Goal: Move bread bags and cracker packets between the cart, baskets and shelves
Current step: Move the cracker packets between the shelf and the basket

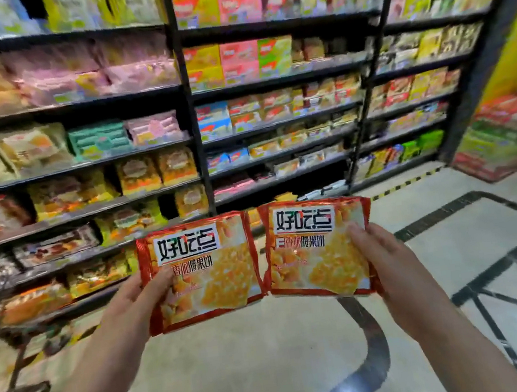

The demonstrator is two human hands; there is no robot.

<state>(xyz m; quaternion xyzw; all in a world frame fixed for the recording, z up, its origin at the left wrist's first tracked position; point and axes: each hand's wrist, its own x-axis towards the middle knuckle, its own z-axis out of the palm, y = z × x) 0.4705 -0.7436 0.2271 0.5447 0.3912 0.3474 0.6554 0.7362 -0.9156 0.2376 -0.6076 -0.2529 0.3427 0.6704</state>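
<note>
Two matching red-and-orange cracker packets are held up side by side in front of the shelves, faces toward the camera. The left packet (pixel 207 268) sits a little lower than the right packet (pixel 311 254). Their inner edges come together low down, though whether they touch or overlap there is hard to tell.

The left hand (pixel 133 301) grips the left packet at its outer lower edge, with the thumb (pixel 166 273) laid across the front over part of the print. The right hand (pixel 383 258) grips the right packet at its outer edge the same way, thumb (pixel 358 232) on the front. The other fingers of both hands are hidden behind the packets. The hands are apart, with both packets between them.

Behind, the dark shelves (pixel 188 106) carry rows of bagged and boxed goods, too blurred to read. At the left edge a metal cart (pixel 17 369) is smeared and cut off, and its contents cannot be made out. A stack of red and green cartons (pixel 506 137) stands on the pale tiled floor (pixel 272 358) at the right.
</note>
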